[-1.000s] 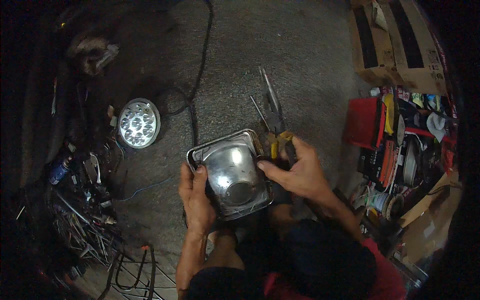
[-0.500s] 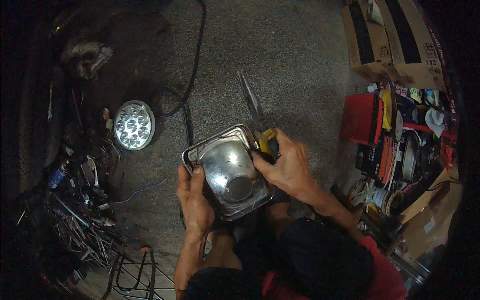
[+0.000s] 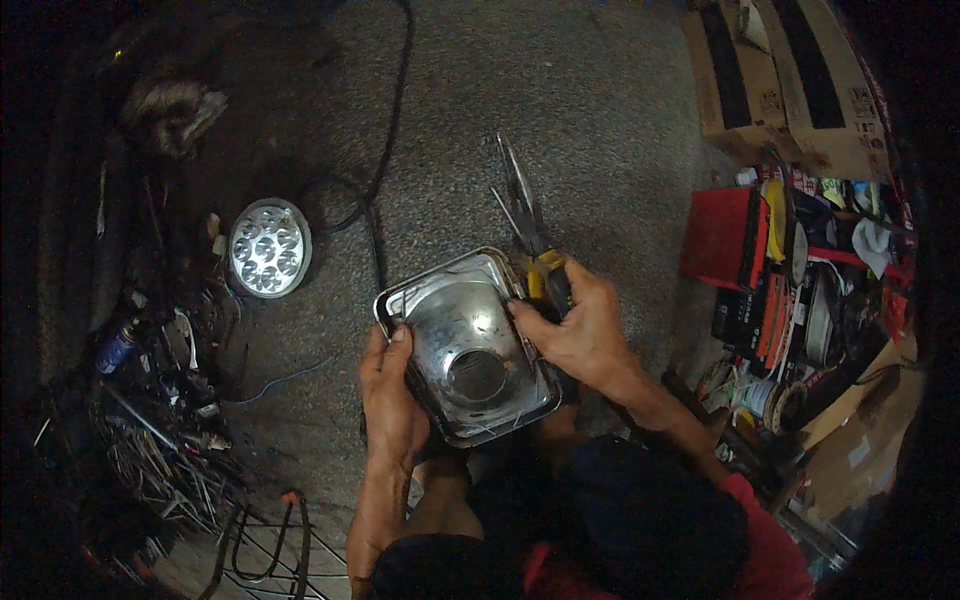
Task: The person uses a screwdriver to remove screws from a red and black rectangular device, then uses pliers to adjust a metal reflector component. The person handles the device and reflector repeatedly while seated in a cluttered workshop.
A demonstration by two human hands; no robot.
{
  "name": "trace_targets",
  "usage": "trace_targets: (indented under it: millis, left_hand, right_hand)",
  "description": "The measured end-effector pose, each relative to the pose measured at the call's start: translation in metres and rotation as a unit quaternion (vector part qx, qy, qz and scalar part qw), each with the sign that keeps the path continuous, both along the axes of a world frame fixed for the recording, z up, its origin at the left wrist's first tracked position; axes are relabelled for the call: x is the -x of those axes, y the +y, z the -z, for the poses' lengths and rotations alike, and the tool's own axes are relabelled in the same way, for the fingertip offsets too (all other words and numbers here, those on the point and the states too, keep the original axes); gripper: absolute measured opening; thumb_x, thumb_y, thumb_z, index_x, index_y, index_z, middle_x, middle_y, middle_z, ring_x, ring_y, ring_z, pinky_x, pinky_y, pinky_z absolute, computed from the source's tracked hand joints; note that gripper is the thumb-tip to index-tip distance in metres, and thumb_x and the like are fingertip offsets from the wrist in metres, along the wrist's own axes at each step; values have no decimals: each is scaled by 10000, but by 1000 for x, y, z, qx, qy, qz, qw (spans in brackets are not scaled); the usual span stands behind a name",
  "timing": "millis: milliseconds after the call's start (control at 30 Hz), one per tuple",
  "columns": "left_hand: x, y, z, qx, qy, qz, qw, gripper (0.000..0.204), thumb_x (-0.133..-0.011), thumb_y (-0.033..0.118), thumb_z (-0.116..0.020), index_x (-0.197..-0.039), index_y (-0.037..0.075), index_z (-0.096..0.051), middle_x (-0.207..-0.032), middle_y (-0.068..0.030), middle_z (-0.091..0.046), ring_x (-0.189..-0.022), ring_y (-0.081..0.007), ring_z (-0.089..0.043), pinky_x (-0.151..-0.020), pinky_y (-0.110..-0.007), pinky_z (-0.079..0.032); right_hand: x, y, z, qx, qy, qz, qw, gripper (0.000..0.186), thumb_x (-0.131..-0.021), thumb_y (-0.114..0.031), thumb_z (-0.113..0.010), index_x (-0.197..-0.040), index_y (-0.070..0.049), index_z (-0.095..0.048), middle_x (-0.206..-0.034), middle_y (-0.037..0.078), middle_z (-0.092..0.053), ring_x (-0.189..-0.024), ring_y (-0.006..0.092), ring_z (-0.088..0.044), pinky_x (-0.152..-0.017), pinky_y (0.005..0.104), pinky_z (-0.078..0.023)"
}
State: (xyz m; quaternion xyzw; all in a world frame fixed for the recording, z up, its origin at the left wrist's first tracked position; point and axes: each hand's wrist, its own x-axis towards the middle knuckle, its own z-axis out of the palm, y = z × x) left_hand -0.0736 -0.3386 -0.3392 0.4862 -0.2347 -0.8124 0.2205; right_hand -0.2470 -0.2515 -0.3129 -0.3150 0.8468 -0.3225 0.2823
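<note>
Held low over the lap: a square chrome reflector (image 3: 468,345), hollow side up, round hole at its bottom. Left hand (image 3: 392,395) clasped on its left rim, thumb over the edge. Right hand (image 3: 580,335) pressed against its right rim, fingers also wrapped round the yellow-and-black grips of long-nose pliers (image 3: 530,235), tips slightly parted and aimed away over the grey floor. Farther left, a round LED lamp (image 3: 269,248) lying on the floor beside a black cable (image 3: 385,160). Far right, cardboard boxes (image 3: 790,80).
</note>
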Motion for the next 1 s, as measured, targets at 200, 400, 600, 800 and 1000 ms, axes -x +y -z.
trace_targets:
  millis: [200,400,600,800,1000]
  left_hand:
    - [-2,-1,3,-77,44,-8,996,308,-913,237,-546,-1137,27,-548,-1088,-84,-588,-1006,-198,-550,-904,-355,-426]
    - [-8,-1,1,-88,98,30,991,529,-784,113,-576,-1280,15,-419,-1171,-110,-542,-1073,-226,-535,-941,-361,-427]
    - [-8,1,-1,-76,143,13,987,639,-692,66,-561,-1309,-2,-406,-1180,-117,-545,-1061,-239,-547,-926,-380,-448]
    - [-13,5,15,-83,159,-20,984,555,-726,48,-534,-1271,11,-435,-1160,-102,-552,-1028,-217,-558,-910,-358,-453]
    - [-6,7,16,-18,77,-32,996,334,-832,132,-580,-1146,30,-529,-1022,-56,-608,-919,-158,-575,-827,-316,-457]
  right_hand:
    - [2,11,13,-17,-26,30,999,392,-680,-237,-733,-961,0,-595,-693,147,-641,-602,266,-633,-568,366,-494]
    - [5,16,13,-15,-122,61,991,352,-678,-196,-739,-942,-9,-600,-748,96,-644,-668,141,-595,-622,312,-486]
    - [3,15,4,19,-172,99,980,319,-681,-138,-736,-943,-13,-602,-771,38,-634,-681,96,-565,-638,283,-483]
    - [-3,17,-7,41,-111,91,989,300,-695,-106,-729,-951,-18,-600,-788,12,-630,-695,75,-562,-651,254,-481]
    - [-13,18,-23,55,-131,129,981,303,-687,-109,-746,-939,-22,-600,-784,15,-636,-701,69,-579,-648,250,-488]
